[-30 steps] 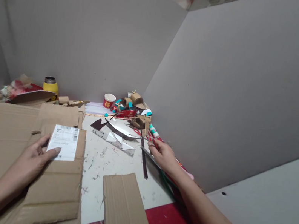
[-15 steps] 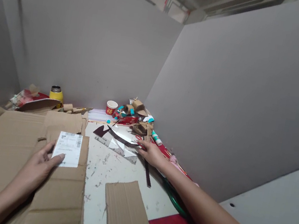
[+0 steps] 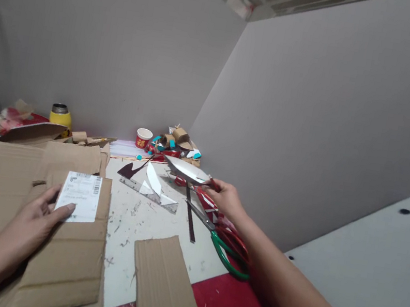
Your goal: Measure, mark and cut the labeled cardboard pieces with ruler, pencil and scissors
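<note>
My left hand (image 3: 34,219) grips the left edge of a folded cardboard piece (image 3: 74,252), its thumb resting on a white shipping label (image 3: 80,195). Raised above the table, a pointed, leaf-shaped card piece (image 3: 186,169), pale on top with a dark edge, is pinched in my right hand (image 3: 225,199). Beneath that hand are red-handled scissors (image 3: 180,182) and green-handled scissors (image 3: 229,257), partly covered by my forearm. A clear ruler (image 3: 136,186) lies under white paper scraps (image 3: 153,179), beside a dark cutout (image 3: 129,169) and a dark strip (image 3: 190,214).
Another cardboard strip (image 3: 167,283) lies at the front. Along the back stand a yellow bottle (image 3: 60,119), a red paper cup (image 3: 143,138) and a pile of craft scraps (image 3: 175,143). Grey partitions (image 3: 314,114) enclose the table's back and right side.
My right hand has lifted the leaf-shaped card piece off the table and moved rightward, uncovering the scissors. My left hand keeps its grip on the cardboard. The view has turned slightly right.
</note>
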Action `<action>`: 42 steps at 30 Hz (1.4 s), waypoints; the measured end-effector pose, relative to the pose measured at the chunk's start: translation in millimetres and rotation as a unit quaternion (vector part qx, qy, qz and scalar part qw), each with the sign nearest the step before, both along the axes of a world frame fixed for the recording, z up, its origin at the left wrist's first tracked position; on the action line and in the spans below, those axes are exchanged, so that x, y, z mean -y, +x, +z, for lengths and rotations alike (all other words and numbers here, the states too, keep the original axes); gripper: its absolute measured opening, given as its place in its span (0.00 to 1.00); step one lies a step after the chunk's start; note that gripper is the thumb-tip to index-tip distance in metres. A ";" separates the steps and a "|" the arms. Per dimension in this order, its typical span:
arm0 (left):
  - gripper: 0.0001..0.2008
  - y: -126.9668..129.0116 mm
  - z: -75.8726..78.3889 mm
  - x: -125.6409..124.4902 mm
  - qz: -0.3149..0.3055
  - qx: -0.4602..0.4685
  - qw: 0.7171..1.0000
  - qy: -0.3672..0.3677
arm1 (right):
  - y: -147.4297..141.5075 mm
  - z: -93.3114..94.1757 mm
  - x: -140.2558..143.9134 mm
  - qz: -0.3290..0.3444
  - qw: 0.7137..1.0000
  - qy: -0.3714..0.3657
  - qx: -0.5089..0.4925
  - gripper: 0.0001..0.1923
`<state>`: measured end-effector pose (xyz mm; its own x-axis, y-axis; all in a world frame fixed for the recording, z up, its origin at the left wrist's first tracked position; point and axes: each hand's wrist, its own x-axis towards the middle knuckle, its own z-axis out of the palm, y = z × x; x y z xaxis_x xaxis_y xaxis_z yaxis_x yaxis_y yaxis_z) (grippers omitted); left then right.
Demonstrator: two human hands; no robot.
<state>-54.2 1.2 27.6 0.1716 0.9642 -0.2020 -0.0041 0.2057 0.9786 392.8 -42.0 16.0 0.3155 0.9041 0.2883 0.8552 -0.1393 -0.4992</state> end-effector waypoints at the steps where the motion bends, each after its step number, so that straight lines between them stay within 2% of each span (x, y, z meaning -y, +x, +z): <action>1: 0.35 0.9 2.7 1.1 0.006 -0.003 1.000 -0.001 | 7.1 2.8 6.7 -0.022 1.000 0.001 -0.002 0.11; 6: 0.40 5.1 9.6 2.5 0.034 -0.036 0.999 -0.018 | 29.1 2.3 31.6 -0.108 0.993 -0.039 -0.008 0.12; 11: 0.36 7.3 15.1 4.0 0.027 -0.063 0.998 0.006 | 31.0 -9.0 38.7 -0.134 0.988 -0.077 0.001 0.13; 17: 0.39 6.8 15.6 3.6 0.023 -0.124 0.992 0.016 | 20.7 -4.4 51.9 -0.149 0.988 -0.026 0.044 0.13; 20: 0.39 6.5 14.0 3.0 0.018 -0.126 0.992 0.018 | 2.7 0.4 65.1 -0.112 0.992 -0.015 0.053 0.13; 24: 0.38 7.2 15.2 4.9 0.017 -0.105 0.994 0.014 | -37.0 2.1 78.8 -0.009 0.998 -0.035 0.057 0.12; 27: 0.36 6.8 13.6 5.2 0.018 -0.069 0.997 0.024 | -67.0 1.1 77.1 0.066 0.994 -0.056 0.063 0.12; 30: 0.35 4.0 7.6 2.8 0.009 -0.044 0.999 0.023 | -87.8 -1.2 60.6 0.120 0.986 -0.076 0.081 0.14; 34: 0.35 0.0 1.8 0.0 -0.008 -0.017 1.000 0.014 | -100.0 -1.8 26.1 0.174 0.969 -0.114 0.133 0.15; 39: 0.33 -0.4 1.2 0.8 -0.001 -0.006 1.000 0.022 | -104.4 5.3 -2.6 0.203 0.948 -0.160 0.184 0.12; 42: 0.32 0.7 -0.4 1.2 0.004 0.009 0.999 0.034 | -107.9 6.3 -10.6 0.205 0.947 -0.168 0.180 0.11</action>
